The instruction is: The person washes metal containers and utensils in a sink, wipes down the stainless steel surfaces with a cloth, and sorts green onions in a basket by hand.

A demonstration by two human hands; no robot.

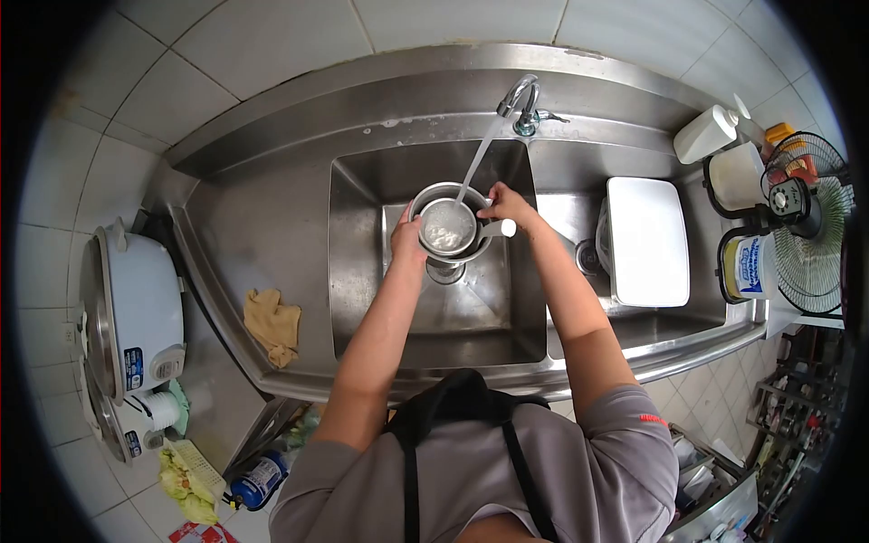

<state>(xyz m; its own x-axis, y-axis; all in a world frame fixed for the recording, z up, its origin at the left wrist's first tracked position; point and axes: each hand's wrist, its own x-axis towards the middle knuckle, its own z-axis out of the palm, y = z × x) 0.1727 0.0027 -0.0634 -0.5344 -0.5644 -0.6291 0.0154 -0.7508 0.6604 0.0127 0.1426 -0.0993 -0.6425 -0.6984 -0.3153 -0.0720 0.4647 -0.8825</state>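
Note:
Over the left sink basin (362,308), I hold a round metal pot (434,192) under running water. A smaller round metal container (447,249) sits inside it, and the stream falls into this one; water stands in it. A short white handle-like piece (501,228) sticks out on the right; which vessel it belongs to is unclear. My left hand (406,237) is closed around the pot's left side, fingers partly hidden. My right hand (507,204) grips the pot's right rim, above the white piece. The faucet (520,95) is running.
A white rectangular lid or tray (650,242) rests over the right basin. A tan cloth (272,326) lies on the left drainboard. White bottle (708,134), tubs (757,267) and a fan (810,208) stand at right; a large cooker (145,312) stands at left.

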